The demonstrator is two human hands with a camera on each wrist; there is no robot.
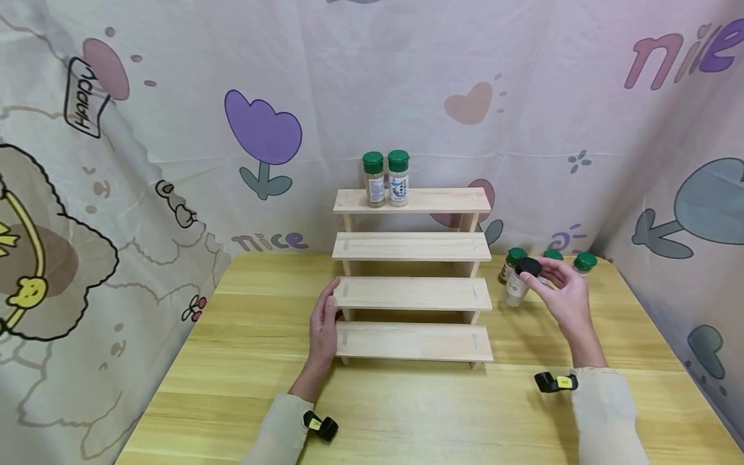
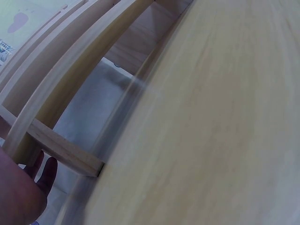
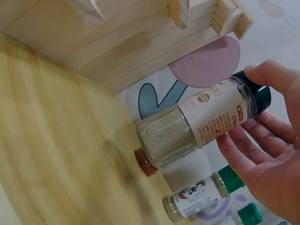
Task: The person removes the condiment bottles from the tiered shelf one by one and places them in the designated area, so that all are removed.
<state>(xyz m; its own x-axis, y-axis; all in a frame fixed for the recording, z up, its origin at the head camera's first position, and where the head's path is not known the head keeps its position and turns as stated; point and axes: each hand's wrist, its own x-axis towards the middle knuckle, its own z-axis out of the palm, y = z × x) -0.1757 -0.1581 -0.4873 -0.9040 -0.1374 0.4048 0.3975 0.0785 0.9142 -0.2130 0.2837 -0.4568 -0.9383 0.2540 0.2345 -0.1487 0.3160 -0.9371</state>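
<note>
In the head view, my right hand (image 1: 565, 298) holds a spice jar (image 1: 515, 290) by its black cap (image 1: 527, 266), tilted, to the right of a stepped wooden rack (image 1: 413, 294). The right wrist view shows the jar's clear glass (image 3: 166, 136), its pale label and the greyish powder inside. Thumb and fingers pinch the cap from opposite sides. My left hand (image 1: 323, 326) grips the rack's left end by the lower steps. From the left wrist, its fingers (image 2: 47, 176) show bent under the end of a step (image 2: 23, 145); the rest of that hand is partly hidden.
Two green-capped jars (image 1: 386, 181) stand on the top step, left of its middle. Behind my right hand are several more green-capped jars (image 1: 584, 261), partly covered by it. A printed cloth (image 1: 372, 77) hangs behind the wooden table (image 1: 244, 387).
</note>
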